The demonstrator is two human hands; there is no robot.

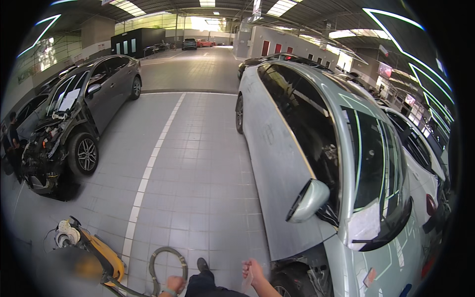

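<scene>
Fingers (245, 267) of the right hand (249, 270) curled near the silver car (277, 143); left hand (176, 284) sat low beside a hose (168, 249). Neither grip could be determined.

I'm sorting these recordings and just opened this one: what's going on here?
A person stands in a car workshop beside a pale silvery car whose front wheel area is exposed. Their right hand, fingers curled, is near that car; whether it grips something is unclear. Their left hand is beside a looped hose, though contact can't be confirmed. A yellow machine is to the left, and beyond it a grey car has its front end stripped open.
</scene>
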